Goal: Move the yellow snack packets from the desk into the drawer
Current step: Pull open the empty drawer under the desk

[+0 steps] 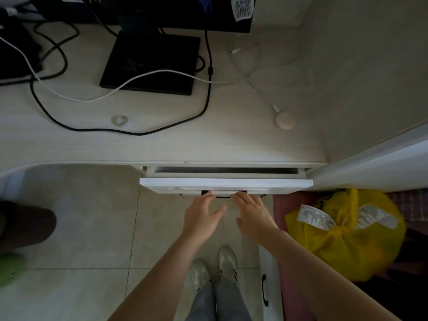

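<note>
Drawer (225, 184), white and flat-fronted, stands pulled out only a little from under the front edge of the bench (162, 147), with a narrow dark slot of its inside showing behind the front panel; its long axis runs left to right across the view, so it slides straight toward or away from the person. Both hands are at its dark handle (223, 194), which sits on the underside of the front panel, directly ahead of the grip. The left hand (202, 215) has its fingertips at the handle's left end with the thumb spread out to the side, and the right hand (251, 210) has its fingertips at the right end; the fingers look fairly straight, touching or hooking under the panel edge, and whether they curl round the handle I cannot tell. Neither hand is nearer than the other. No yellow snack packets can be seen on the pale, wood-grain bench, and the slot is too dark to show what lies in the drawer. On the bench lie a black monitor base (150, 63), black and white cables, and a small round white puck (285, 121). A knotted yellow plastic bag (347, 242), glossy and crumpled with paper receipts tied to it, sits to the right, below bench level.
</note>
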`<state>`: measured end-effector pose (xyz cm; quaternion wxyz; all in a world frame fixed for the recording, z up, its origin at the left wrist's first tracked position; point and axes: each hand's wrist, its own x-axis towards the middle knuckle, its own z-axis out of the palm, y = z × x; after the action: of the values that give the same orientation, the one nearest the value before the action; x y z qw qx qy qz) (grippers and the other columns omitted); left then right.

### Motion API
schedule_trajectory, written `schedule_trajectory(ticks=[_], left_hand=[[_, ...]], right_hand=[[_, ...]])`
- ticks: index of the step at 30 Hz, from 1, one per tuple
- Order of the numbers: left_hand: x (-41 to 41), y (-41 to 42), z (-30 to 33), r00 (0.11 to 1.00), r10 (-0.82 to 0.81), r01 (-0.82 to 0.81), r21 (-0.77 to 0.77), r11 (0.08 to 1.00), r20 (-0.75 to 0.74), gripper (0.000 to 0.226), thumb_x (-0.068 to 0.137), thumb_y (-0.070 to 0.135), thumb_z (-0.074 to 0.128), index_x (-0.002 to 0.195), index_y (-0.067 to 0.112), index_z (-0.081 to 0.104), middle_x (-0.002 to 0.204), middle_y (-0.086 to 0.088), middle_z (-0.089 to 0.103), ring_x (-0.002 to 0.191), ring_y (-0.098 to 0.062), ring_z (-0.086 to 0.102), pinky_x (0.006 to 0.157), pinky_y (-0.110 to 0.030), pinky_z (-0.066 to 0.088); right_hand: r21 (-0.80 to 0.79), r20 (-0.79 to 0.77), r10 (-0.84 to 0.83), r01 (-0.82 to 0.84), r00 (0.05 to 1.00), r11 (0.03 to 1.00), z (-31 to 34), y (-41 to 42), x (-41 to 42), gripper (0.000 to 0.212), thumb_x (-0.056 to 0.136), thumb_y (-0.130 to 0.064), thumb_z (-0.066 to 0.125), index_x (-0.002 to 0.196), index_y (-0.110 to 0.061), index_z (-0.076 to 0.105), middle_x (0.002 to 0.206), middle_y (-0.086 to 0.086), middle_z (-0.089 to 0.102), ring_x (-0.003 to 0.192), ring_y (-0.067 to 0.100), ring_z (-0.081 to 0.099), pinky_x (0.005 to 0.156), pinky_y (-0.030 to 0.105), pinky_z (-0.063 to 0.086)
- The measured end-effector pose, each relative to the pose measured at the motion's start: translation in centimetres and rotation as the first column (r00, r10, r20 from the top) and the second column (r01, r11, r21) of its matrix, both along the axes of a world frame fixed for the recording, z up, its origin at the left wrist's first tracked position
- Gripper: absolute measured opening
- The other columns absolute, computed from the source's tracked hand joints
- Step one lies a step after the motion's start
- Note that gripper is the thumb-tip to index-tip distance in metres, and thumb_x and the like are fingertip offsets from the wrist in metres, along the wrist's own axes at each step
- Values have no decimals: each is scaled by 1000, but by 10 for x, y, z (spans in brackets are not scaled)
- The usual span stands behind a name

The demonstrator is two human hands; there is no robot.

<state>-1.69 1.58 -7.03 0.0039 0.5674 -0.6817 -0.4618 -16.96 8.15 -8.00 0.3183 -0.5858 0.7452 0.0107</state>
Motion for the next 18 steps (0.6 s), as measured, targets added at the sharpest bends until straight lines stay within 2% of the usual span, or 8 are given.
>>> schedule_trajectory(ticks=[2, 4, 6, 9, 11, 13, 16, 18], left_hand=[[-7, -3, 10, 925, 375, -347, 264, 900, -61, 49, 90, 53, 55, 124, 19, 63, 127, 2, 63, 112, -15, 57, 96, -32, 39], [-10, -10, 15, 665, 747, -640, 508, 577, -11, 54, 86, 63, 54, 110, 16, 68, 99, 5, 68, 91, -14, 57, 86, -34, 35], [-6, -17, 14, 476, 875, -715, 617, 328, 86, 60, 82, 67, 55, 105, 12, 64, 92, 1, 68, 94, -22, 56, 82, -38, 37], [2, -16, 17, 420, 901, -728, 634, 260, 113, 59, 82, 58, 62, 116, 10, 57, 107, -7, 63, 99, -29, 62, 81, -37, 43], [7, -13, 19, 405, 908, -738, 623, 257, 105, 61, 79, 52, 68, 124, 15, 53, 114, -7, 57, 104, -31, 63, 83, -37, 47], [11, -11, 20, 406, 909, -723, 641, 260, 90, 65, 78, 47, 72, 131, 18, 49, 124, -7, 54, 105, -34, 63, 88, -39, 48], [16, -14, 21, 393, 917, -702, 666, 251, 68, 65, 80, 35, 74, 135, 16, 45, 133, -11, 50, 98, -40, 64, 87, -44, 48], [17, -15, 23, 399, 914, -693, 676, 250, 71, 63, 84, 28, 72, 137, 13, 42, 137, -16, 46, 101, -45, 63, 83, -50, 48]], right_hand=[[20, 25, -38, 37, 999, 999, -1, 10, 4, 70, 86, -19, 55, 148, -27, 24, 153, -8, 26, 138, 25, 25, 114, 37, 27], [10, 11, -37, 37, 999, 999, -1, 19, 8, 69, 86, -24, 55, 148, -28, 25, 153, -8, 27, 138, 25, 24, 115, 38, 26], [-9, -14, -12, 12, 1000, 1000, -2, 29, 12, 63, 88, -28, 53, 146, -27, 29, 152, -8, 30, 140, 25, 21, 115, 39, 25], [94, 226, -350, 337, 909, 937, 5, 31, 14, 45, 91, -34, 53, 135, -26, 48, 140, -2, 48, 124, 22, 45, 101, 38, 43], [288, 427, -708, 658, 562, 696, 16, 26, 7, 35, 91, -35, 56, 123, -21, 55, 125, 12, 61, 106, 22, 62, 90, 38, 55], [494, 478, -870, 782, 122, 381, 20, 26, -5, 44, 87, -36, 65, 123, -14, 53, 127, 24, 55, 109, 28, 63, 94, 41, 52], [717, 468, -804, 689, -368, 102, 29, 25, -22, 54, 86, -36, 68, 131, -14, 46, 131, 19, 52, 106, 37, 62, 90, 48, 52], [766, 467, -705, 642, -534, 21, 32, 22, -29, 53, 89, -29, 63, 135, -16, 40, 136, 23, 45, 108, 44, 59, 92, 54, 50]])
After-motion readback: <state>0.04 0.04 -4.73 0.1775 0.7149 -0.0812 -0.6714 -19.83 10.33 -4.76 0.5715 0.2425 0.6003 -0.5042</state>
